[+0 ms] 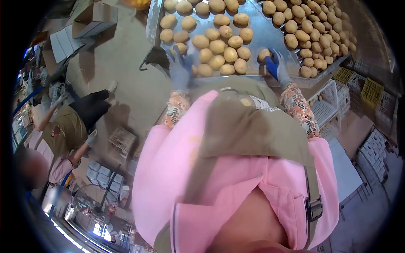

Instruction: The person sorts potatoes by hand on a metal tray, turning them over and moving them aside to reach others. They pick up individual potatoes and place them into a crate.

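Many potatoes (217, 47) lie on a metal sorting table (270, 36) in front of me. My left hand (180, 69), in a grey-blue glove, is at the table's near left side, its fingers apart and reaching to a potato (180, 48) at their tips. Beside its palm, another potato is partly covered. My right hand (276, 67), in a blue and grey glove, stands on the near right part of the table. Its fingers are stretched out, with the palm side against or close to a single potato (264, 55). Contact there is hard to judge.
A large potato heap (316, 33) fills the table's right side. A metal bracket (148, 59) juts out at the left edge. White crates (325, 103) and yellow crates (371, 95) stand at right. Another person (63, 130) is at left, near an open cardboard box (95, 20).
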Motion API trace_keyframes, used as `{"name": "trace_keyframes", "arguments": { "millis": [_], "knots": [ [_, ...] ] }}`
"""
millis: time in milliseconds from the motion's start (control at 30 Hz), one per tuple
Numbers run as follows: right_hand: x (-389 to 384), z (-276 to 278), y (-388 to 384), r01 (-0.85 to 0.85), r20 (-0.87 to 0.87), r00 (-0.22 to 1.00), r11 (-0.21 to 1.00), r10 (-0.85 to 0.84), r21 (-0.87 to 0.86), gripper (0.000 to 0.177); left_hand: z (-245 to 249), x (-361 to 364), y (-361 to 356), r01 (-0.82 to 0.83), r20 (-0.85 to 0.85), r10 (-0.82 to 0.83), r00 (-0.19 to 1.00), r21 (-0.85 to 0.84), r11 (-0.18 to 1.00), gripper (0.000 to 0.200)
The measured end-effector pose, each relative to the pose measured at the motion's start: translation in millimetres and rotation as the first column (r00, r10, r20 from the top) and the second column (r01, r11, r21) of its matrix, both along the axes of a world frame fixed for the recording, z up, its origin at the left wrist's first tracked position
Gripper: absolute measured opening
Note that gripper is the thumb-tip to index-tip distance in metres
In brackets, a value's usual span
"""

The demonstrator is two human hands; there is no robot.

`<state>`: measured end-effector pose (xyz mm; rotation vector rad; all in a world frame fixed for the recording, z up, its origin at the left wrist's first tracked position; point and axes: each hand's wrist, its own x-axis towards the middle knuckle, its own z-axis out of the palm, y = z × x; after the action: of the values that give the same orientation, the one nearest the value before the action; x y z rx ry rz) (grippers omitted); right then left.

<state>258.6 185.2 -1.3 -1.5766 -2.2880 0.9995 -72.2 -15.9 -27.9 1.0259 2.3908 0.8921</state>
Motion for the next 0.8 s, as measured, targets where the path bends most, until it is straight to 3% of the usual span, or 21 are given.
{"name": "trace_keyframes", "arguments": {
  "millis": [33, 67, 133, 200, 233, 267, 300, 333, 367, 400, 433, 467, 500, 533, 567, 600, 633, 667, 700, 733, 800],
  "knots": [
    [16, -18, 5, 0.071, -0.064, 0.995, 0.989, -0.080, -0.131, 0.049, 4, -2, -1, 0.019, 0.012, -0.018, 1.000, -0.013, 1.000, 0.073],
    [23, -19, 5, 0.073, -0.060, 0.995, 0.989, -0.082, -0.127, 0.049, 6, -3, 1, 0.039, 0.024, -0.039, 0.999, -0.022, 0.999, 0.071],
    [35, -21, 1, 0.120, -0.152, 0.966, 0.882, -0.211, -0.456, 0.046, 6, 1, 1, 0.004, 0.017, -0.004, 1.000, -0.002, 1.000, 0.067],
    [24, -25, -15, 0.086, -0.336, 0.890, 0.836, -0.309, -0.541, 0.045, 26, 6, 5, 0.026, -0.509, -0.213, 0.834, -0.350, 0.937, 0.061],
    [15, -19, -25, 0.073, -0.354, 0.864, 0.786, -0.357, -0.614, 0.042, 37, 12, 10, 0.075, -0.507, -0.232, 0.830, -0.310, 0.948, 0.058],
    [-3, -7, -29, -0.026, -0.245, 0.655, 0.303, -0.715, -0.953, 0.041, 32, 17, 15, 0.092, -0.503, -0.238, 0.831, -0.298, 0.950, 0.058],
    [-30, 10, -45, 0.053, -0.339, 0.778, 0.592, -0.529, -0.804, 0.040, 24, 22, 18, 0.244, -0.374, -0.299, 0.878, -0.188, 0.951, 0.058],
    [-36, -18, -55, -0.163, -0.510, 0.846, 0.837, -0.153, -0.522, 0.041, 11, 29, 20, 0.376, -0.246, -0.378, 0.893, -0.057, 0.925, 0.057],
    [-42, -51, -58, -0.154, -0.229, 0.973, 0.827, 0.032, -0.540, 0.043, -6, 42, 24, 0.392, 0.066, -0.396, 0.916, 0.072, 0.917, 0.061],
    [-61, -37, -61, -0.247, -0.350, 0.729, 0.250, -0.589, -0.936, 0.050, 3, 65, 23, 0.392, -0.149, -0.396, 0.906, -0.060, 0.918, 0.066],
    [-65, -17, -61, -0.298, -0.447, 0.894, 0.707, -0.029, -0.641, 0.050, 12, 66, 24, 0.406, -0.144, -0.438, 0.888, -0.204, 0.891, 0.069],
    [-69, 13, -58, -0.506, -0.149, 0.861, 0.847, 0.486, -0.160, 0.051, 22, 64, 26, 0.405, -0.139, -0.473, 0.870, -0.344, 0.847, 0.072],
    [-62, 5, -47, -0.496, -0.146, 0.866, 0.856, 0.477, -0.146, 0.051, 27, 60, 21, 0.372, -0.274, -0.473, 0.837, -0.347, 0.861, 0.076],
    [-50, -10, -30, -0.421, -0.386, 0.878, 0.840, 0.282, -0.344, 0.046, 29, 52, 13, 0.340, -0.404, -0.465, 0.787, -0.344, 0.875, 0.081],
    [-36, -15, -13, -0.383, -0.557, 0.830, 0.757, 0.029, -0.530, 0.042, 27, 44, 7, 0.270, -0.387, -0.391, 0.835, -0.331, 0.904, 0.086],
    [-18, -19, 1, -0.370, -0.557, 0.830, 0.771, 0.023, -0.519, 0.042, 19, 31, -1, 0.204, -0.143, -0.246, 0.959, -0.256, 0.945, 0.091],
    [0, -18, 15, -0.147, -0.316, 0.949, 0.907, 0.016, -0.395, 0.042, 38, 31, -11, 0.139, -0.014, -0.145, 0.989, -0.219, 0.966, 0.079],
    [17, -15, 30, 0.050, -0.062, 0.996, 0.980, -0.063, -0.194, 0.043, -3, 18, -28, 0.157, -0.288, -0.168, 0.943, -0.060, 0.986, 0.067],
    [30, -12, 46, 0.256, -0.362, 0.877, 0.944, -0.317, -0.207, 0.044, 12, 16, -34, 0.137, -0.265, -0.171, 0.949, -0.141, 0.980, 0.061],
    [45, -9, 65, 0.423, -0.613, 0.613, 0.862, -0.499, -0.279, 0.045, 20, 10, -37, 0.110, -0.235, -0.190, 0.953, -0.318, 0.942, 0.065],
    [86, -20, 126, 0.709, -0.682, 0.571, 0.693, -0.457, 0.130, 0.048, 32, 7, -45, 0.083, -0.292, -0.193, 0.937, -0.350, 0.933, 0.064]
  ]
}}
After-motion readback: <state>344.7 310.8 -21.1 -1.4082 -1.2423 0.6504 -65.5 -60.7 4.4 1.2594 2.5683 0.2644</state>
